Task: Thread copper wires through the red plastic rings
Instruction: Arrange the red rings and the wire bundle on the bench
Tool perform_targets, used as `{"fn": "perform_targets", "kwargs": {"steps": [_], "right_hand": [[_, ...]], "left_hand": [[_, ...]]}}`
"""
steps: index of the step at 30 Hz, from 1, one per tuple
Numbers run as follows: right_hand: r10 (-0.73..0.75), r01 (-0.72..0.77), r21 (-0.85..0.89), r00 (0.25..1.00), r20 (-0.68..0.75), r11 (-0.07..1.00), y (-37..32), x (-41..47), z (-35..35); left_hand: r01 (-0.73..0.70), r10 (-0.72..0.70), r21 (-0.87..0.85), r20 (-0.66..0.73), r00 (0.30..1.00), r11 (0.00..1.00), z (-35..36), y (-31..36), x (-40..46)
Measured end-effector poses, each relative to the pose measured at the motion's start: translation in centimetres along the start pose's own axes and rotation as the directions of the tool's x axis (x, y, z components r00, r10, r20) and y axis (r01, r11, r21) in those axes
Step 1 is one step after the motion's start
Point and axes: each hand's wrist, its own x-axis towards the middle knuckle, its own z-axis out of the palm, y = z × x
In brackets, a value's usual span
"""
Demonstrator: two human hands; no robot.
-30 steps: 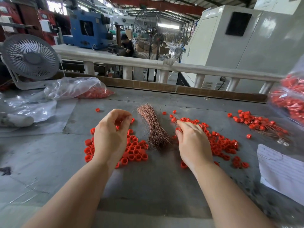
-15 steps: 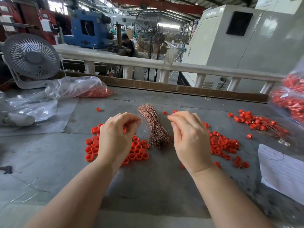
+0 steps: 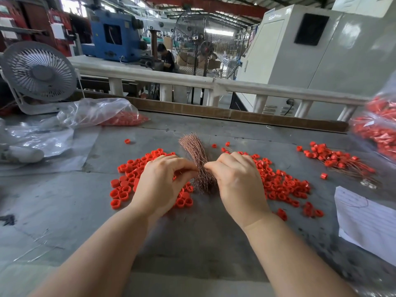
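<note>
Near the middle of the frame, on the grey metal-topped table (image 3: 214, 243), lies a fanned bundle of thin copper wires (image 3: 196, 153), its tight end toward the lower edge and its splayed tips toward the top. Both bare hands meet over that bundle: the left hand (image 3: 159, 183) has its fingers curled, thumb and forefinger tips pressed together at the wires' left side, and the right hand (image 3: 237, 181) is curled likewise, its fingertips pinched at the wires' right side. Each grip looks closed on something fine (whether a single wire, a ring or both I cannot tell, since the fingers hide it). Left of the bundle, partly under the left hand, spreads a heap of small red plastic rings (image 3: 128, 179); a second scatter of red rings (image 3: 282, 185) lies right of the right hand. Toward the right edge sits a cluster of red rings with copper wires through them (image 3: 334, 157). At the lower right lies a white lined paper sheet (image 3: 368, 224). At the upper left stands a white round table fan (image 3: 38, 71), and just right of it a clear plastic bag holding red rings (image 3: 100, 113).
</note>
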Motion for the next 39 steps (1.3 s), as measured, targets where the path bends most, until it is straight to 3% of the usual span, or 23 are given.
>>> {"fn": "perform_targets", "kwargs": {"steps": [6, 12, 16, 27, 33, 39], "right_hand": [[0.098, -0.098, 0.003, 0.993, -0.072, 0.995, 1.1, -0.1, 0.0], [0.133, -0.128, 0.051, 0.985, -0.112, 0.99, 1.3, -0.1, -0.1], [0.155, -0.145, 0.086, 0.98, -0.123, 0.986, 1.4, -0.1, -0.1], [0.207, -0.162, 0.21, 0.954, -0.218, 0.964, 1.6, 0.4, -0.6], [0.227, -0.177, 0.239, 0.953, -0.203, 0.955, 1.9, 0.4, -0.6], [0.227, -0.184, 0.247, 0.961, -0.159, 0.951, 2.1, 0.4, -0.4]], "left_hand": [[0.043, -0.046, 0.062, 0.049, 0.998, 0.997, -0.4, -0.6, 0.1], [0.043, -0.113, 0.223, 0.313, 0.943, 0.974, -1.4, -0.7, -0.1], [0.016, -0.147, 0.312, 0.402, 0.904, 0.95, -1.3, -0.7, 0.0], [-0.001, -0.131, 0.295, 0.425, 0.896, 0.955, -1.2, -0.6, 0.2], [-0.014, -0.093, 0.246, 0.417, 0.904, 0.969, -0.9, -0.8, 0.5], [0.064, -0.051, -0.05, 0.222, 0.974, 0.997, -0.7, -0.6, 0.6]]}}
